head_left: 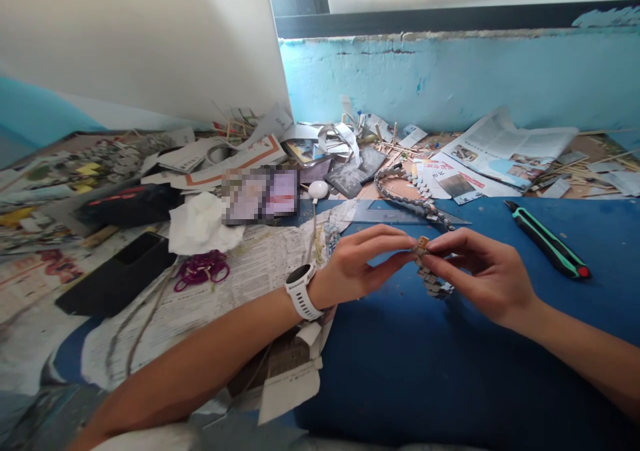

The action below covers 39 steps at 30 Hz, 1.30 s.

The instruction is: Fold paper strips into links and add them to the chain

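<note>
Along the near side, a torn card scrap point(290, 392) lies by the left edge of the blue mat point(380, 371). White watch point(303, 291) on the left wrist, newspaper point(263, 258) spread beneath that arm. Left hand point(360, 261): thumb and forefinger brought together on the orange-brown end of a folded-paper chain point(434, 283). Right hand point(490, 274): thumb and forefinger pinching the same end, just beside the left fingertips. Chain is over the mat; it hangs in a bend below the fingers, and a length runs back behind the right hand to the clutter. Further left: black box point(115, 274), purple cord point(213, 264) bundled on the newspaper, crumpled white tissue point(200, 224). Right: black-and-green cutter point(550, 241) lying on the mat, apart from the hands. Past the hands, clear ruler point(380, 214) at the mat's far edge. Behind that, round white object point(319, 189) with cable, printed sheets point(520, 154), loose thin sticks. Turquoise wall point(450, 78) at the back.
</note>
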Motion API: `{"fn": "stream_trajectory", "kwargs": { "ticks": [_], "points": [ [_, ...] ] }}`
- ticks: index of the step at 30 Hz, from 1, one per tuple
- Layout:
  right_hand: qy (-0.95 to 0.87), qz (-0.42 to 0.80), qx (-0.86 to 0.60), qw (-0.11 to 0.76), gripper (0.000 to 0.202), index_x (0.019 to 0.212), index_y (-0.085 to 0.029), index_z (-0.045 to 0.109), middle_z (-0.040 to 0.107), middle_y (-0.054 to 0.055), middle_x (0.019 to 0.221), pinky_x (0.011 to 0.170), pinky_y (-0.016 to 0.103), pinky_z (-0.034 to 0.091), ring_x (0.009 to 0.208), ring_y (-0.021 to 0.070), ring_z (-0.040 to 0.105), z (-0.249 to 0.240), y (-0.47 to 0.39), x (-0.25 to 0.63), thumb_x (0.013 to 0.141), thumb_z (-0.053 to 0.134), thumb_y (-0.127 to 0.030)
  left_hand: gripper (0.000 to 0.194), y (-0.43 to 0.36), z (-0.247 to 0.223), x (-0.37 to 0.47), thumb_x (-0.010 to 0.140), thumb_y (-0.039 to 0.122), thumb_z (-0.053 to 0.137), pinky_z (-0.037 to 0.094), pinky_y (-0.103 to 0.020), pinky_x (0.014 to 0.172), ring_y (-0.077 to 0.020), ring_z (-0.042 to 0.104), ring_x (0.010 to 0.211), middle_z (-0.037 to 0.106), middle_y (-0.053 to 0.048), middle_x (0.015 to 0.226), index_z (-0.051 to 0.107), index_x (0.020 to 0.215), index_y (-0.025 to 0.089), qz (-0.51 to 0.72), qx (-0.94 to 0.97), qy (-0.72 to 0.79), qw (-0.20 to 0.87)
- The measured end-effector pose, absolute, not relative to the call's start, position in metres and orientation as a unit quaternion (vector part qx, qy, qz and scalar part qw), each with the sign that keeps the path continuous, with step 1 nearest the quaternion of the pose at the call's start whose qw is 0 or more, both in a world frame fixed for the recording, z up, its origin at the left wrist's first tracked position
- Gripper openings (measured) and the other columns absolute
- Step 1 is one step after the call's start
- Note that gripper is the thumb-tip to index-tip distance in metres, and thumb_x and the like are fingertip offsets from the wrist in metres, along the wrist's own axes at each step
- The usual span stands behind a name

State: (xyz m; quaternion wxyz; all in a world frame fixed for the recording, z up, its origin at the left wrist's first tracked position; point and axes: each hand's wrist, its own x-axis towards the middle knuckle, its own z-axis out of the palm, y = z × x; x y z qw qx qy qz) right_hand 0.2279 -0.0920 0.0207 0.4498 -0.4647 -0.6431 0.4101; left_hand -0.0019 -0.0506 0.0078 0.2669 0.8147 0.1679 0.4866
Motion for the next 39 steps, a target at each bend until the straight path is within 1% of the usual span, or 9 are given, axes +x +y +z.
{"fn": "stream_trajectory", "kwargs": {
  "ticks": [3,5,8,13,18,20,26,33,39],
  "points": [
    [-0.681,0.387,-0.46,0.42,0.012,0.096,-0.025,0.076,0.08,0.003,0.093,0.073,0.028,0.067,0.08,0.0192,0.078,0.023,-0.09,0.229,0.09,0.079,-0.035,0.047,-0.05,0.009,0.001,0.09,0.024,0.079,0.067,-0.033,0.092,-0.0184,0.077,0.096,0.076,-0.011,0.108,0.066,0.135,0.017,0.427,0.747,0.238,0.45],
    [-0.702,0.374,-0.454,0.402,0.012,0.096,-0.025,0.075,0.079,0.002,0.091,0.074,0.029,0.067,0.078,0.0189,0.078,0.023,-0.089,0.23,0.091,0.077,-0.035,0.037,-0.051,0.01,0.003,0.091,0.03,0.078,0.066,-0.032,0.09,-0.0194,0.076,0.096,0.077,-0.011,0.106,0.072,0.124,0.015,0.379,0.709,0.268,0.531],
    [-0.705,0.371,-0.467,0.383,0.013,0.097,-0.025,0.072,0.077,0.002,0.089,0.072,0.029,0.067,0.077,0.0193,0.078,0.022,-0.088,0.232,0.091,0.076,-0.036,0.026,-0.052,0.008,0.005,0.089,0.033,0.079,0.064,-0.03,0.084,-0.0195,0.076,0.092,0.078,-0.01,0.099,0.077,0.105,0.014,0.364,0.665,0.293,0.582],
    [-0.714,0.365,-0.476,0.36,0.013,0.099,-0.026,0.07,0.077,0.003,0.09,0.068,0.028,0.066,0.081,0.0209,0.078,0.023,-0.089,0.235,0.092,0.074,-0.036,0.022,-0.055,0.006,0.008,0.086,0.031,0.082,0.061,-0.027,0.075,-0.0167,0.073,0.082,0.077,-0.008,0.089,0.079,0.098,0.013,0.379,0.636,0.312,0.595],
    [-0.73,0.347,-0.463,0.364,0.011,0.101,-0.026,0.068,0.076,0.003,0.089,0.074,0.032,0.067,0.08,0.0206,0.076,0.025,-0.092,0.235,0.093,0.072,-0.032,0.023,-0.056,0.011,0.007,0.088,0.033,0.08,0.062,-0.03,0.083,-0.0187,0.073,0.092,0.076,-0.009,0.098,0.078,0.103,0.015,0.368,0.667,0.295,0.577],
    [-0.725,0.351,-0.458,0.375,0.01,0.101,-0.026,0.067,0.075,0.002,0.089,0.078,0.033,0.067,0.08,0.0191,0.075,0.023,-0.092,0.233,0.093,0.072,-0.03,0.024,-0.054,0.012,0.007,0.088,0.035,0.081,0.061,-0.029,0.082,-0.0183,0.072,0.091,0.076,-0.008,0.097,0.078,0.103,0.016,0.364,0.661,0.293,0.587],
    [-0.728,0.374,-0.406,0.407,0.014,0.108,-0.027,0.07,0.073,0.005,0.108,0.084,0.035,0.069,0.098,0.0212,0.074,0.018,-0.094,0.226,0.094,0.072,-0.027,0.026,-0.046,0.01,0.007,0.082,0.036,0.086,0.06,-0.029,0.079,-0.0162,0.071,0.08,0.076,-0.007,0.086,0.08,0.091,0.014,0.365,0.587,0.295,0.66],
    [-0.713,0.427,-0.417,0.368,0.01,0.105,-0.026,0.071,0.074,0.002,0.094,0.072,0.029,0.067,0.083,0.0184,0.075,0.021,-0.093,0.229,0.094,0.072,-0.027,0.026,-0.049,0.008,0.009,0.082,0.034,0.086,0.061,-0.028,0.081,-0.0145,0.073,0.081,0.077,-0.007,0.088,0.078,0.095,0.013,0.342,0.527,0.278,0.727],
    [-0.703,0.445,-0.422,0.361,0.008,0.1,-0.024,0.071,0.073,0.002,0.09,0.069,0.029,0.066,0.081,0.0186,0.074,0.023,-0.093,0.229,0.093,0.072,-0.03,0.029,-0.053,0.018,0.008,0.086,0.039,0.082,0.059,-0.028,0.077,-0.0148,0.07,0.079,0.075,-0.007,0.087,0.074,0.095,0.012,0.324,0.591,0.272,0.686]
  ]
}}
